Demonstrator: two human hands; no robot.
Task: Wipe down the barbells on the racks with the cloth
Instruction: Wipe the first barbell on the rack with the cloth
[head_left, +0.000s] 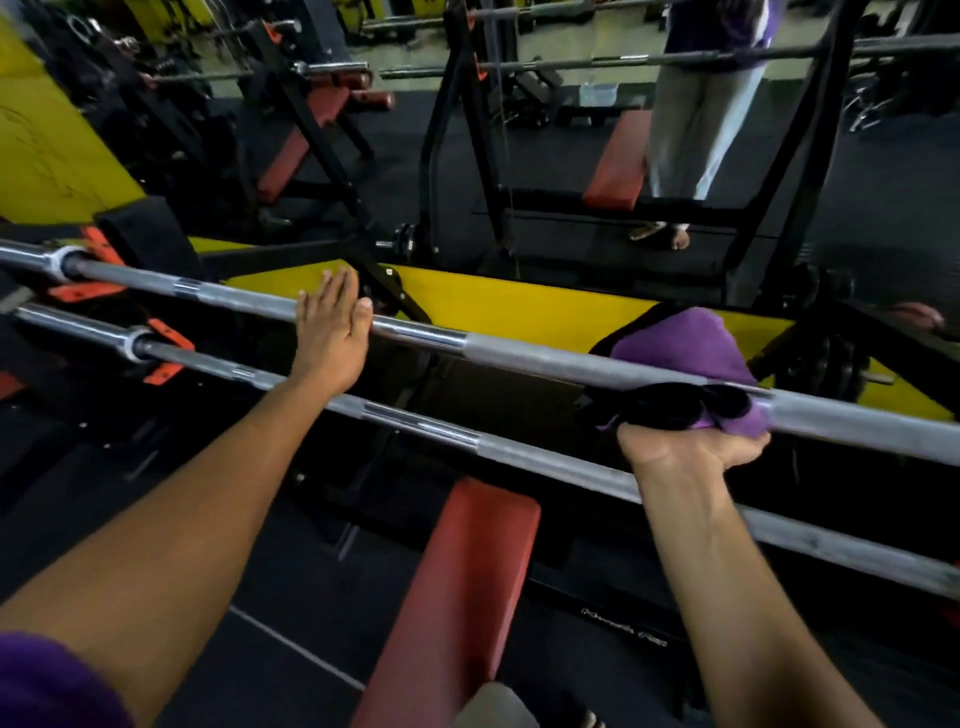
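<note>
Two steel barbells lie across the rack in front of me, running from upper left to lower right. The upper barbell (519, 353) has my left hand (332, 332) resting flat on it with straight fingers. My right hand (691, 447) grips a purple and black cloth (691, 364) that is wrapped over the upper barbell further right. The lower barbell (426, 421) passes under both forearms, and neither hand touches it.
A red bench pad (457, 597) sits below the bars. Orange rack hooks (98, 249) hold the bars at left. A mirror with a yellow base (519, 306) stands behind, reflecting a person (696, 104), other benches and racked bars.
</note>
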